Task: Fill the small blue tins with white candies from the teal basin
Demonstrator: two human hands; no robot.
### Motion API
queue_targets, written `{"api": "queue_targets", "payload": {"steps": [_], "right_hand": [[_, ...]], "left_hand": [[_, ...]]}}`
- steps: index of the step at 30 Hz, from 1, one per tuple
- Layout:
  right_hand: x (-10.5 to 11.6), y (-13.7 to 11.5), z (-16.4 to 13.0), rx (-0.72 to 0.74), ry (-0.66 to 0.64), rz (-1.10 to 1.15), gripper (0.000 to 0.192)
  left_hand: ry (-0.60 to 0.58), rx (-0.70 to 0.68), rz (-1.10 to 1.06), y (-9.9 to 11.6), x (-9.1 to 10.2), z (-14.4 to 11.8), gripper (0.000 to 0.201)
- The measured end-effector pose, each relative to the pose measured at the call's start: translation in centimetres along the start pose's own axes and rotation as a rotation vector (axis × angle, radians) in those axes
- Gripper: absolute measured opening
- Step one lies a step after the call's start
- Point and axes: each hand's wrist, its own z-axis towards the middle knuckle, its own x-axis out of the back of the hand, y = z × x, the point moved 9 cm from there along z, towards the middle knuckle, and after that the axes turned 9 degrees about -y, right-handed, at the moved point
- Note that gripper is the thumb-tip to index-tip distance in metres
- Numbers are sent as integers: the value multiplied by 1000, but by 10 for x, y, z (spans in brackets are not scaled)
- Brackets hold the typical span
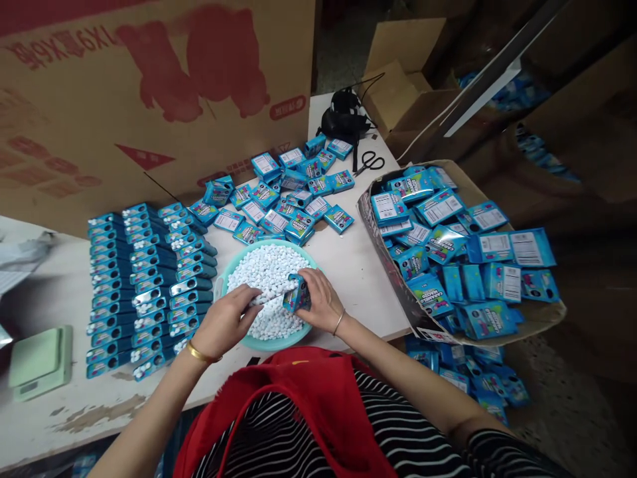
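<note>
Over a pale turquoise basin [222, 279] full of small white candies [271, 262], my two hands work close together. My right hand [322, 302] is wrapped round a small blue candy box [297, 294], held tilted. In the closed fingers of my left hand [229, 322] is a narrow scoop-like piece [271, 294] heaped with white candies; its exact shape is hidden by them. Its far end meets the box at the opening. Left of the basin stand rows of blue boxes [149, 292], many with white candies showing at their round holes.
Loose blue boxes [279, 199] lie piled behind the basin. Black scissors [371, 161] rest near the table's far edge. A carton [388, 279] heaped with blue boxes stands at right. A green scale [42, 362] sits at left, and a large cardboard box [164, 86] rises behind.
</note>
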Motion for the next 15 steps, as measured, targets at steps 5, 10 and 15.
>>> {"api": "queue_targets", "payload": {"steps": [5,10,15], "right_hand": [[-6,-9,0,34,23,-6,75],[-11,-11,1,35,27,12,75],[-10,-5,0,17,30,42,78]], "left_hand": [[-166,158,354,27,16,6,20],[-233,188,526,56,28,7,19],[-134,195,492,39,34,-5,22]]}}
